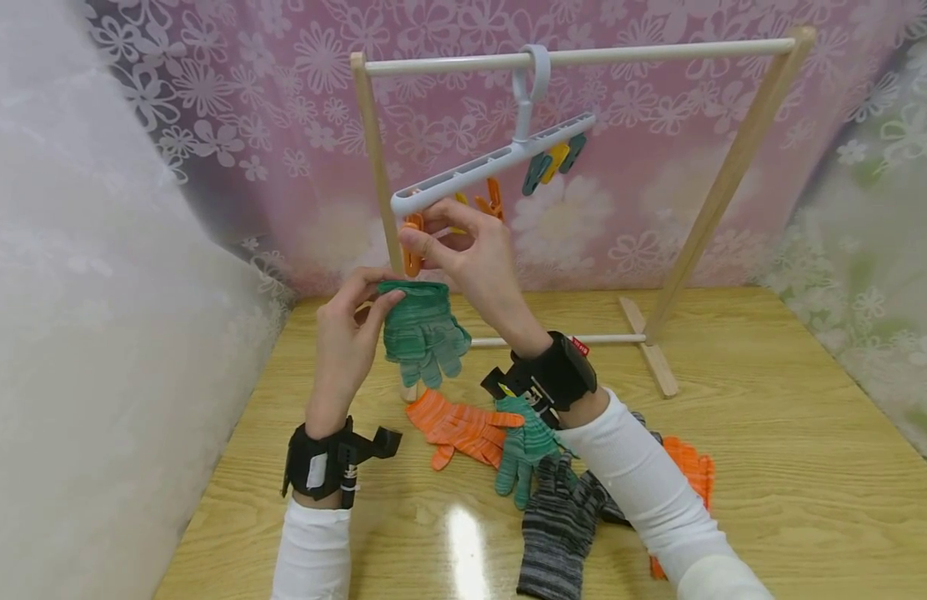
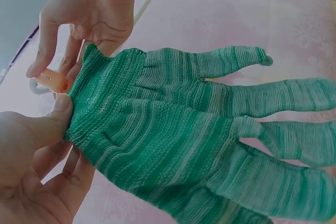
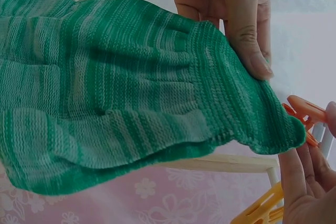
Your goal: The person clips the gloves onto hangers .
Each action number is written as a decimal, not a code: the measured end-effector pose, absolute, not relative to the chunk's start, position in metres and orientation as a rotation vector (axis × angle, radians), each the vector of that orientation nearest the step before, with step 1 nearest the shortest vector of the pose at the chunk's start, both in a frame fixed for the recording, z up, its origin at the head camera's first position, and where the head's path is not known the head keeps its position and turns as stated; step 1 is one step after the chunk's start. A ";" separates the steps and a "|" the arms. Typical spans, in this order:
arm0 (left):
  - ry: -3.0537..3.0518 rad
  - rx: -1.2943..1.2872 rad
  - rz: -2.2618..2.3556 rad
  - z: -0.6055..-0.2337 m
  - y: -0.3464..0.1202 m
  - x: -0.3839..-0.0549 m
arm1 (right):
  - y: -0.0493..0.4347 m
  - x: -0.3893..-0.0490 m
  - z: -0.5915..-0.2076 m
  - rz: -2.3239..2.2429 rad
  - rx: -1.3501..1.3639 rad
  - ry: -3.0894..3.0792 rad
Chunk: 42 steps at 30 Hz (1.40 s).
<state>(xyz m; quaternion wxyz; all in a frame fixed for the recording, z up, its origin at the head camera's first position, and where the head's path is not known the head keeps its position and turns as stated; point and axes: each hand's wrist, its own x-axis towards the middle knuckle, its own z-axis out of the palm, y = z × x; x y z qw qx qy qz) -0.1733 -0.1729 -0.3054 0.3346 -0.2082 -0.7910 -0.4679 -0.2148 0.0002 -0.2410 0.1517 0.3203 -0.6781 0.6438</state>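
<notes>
A green striped knit glove (image 1: 424,329) hangs fingers down from my left hand (image 1: 351,333), which pinches its cuff between thumb and fingers. Just above the cuff, my right hand (image 1: 474,254) pinches an orange clothespin (image 1: 413,246) under the left end of a pale grey clip hanger (image 1: 493,162). In the left wrist view the orange clothespin (image 2: 52,81) is close to the cuff edge of the glove (image 2: 157,124). From the right wrist view, the cuff (image 3: 236,87) partly covers the clothespin (image 3: 304,111); whether it grips the fabric I cannot tell.
The hanger hooks over the white bar (image 1: 658,54) of a wooden-legged rack. Further clothespins hang along it, orange (image 1: 494,198), yellow (image 1: 554,162) and grey-green (image 1: 537,172). On the table lie an orange glove (image 1: 459,427), a green glove (image 1: 522,450), a black-grey glove (image 1: 557,533) and another orange glove (image 1: 690,467).
</notes>
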 end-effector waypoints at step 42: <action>-1.792 -0.419 -1.293 -0.304 -0.150 -0.186 | 0.000 -0.217 -0.247 1.864 0.878 -1.910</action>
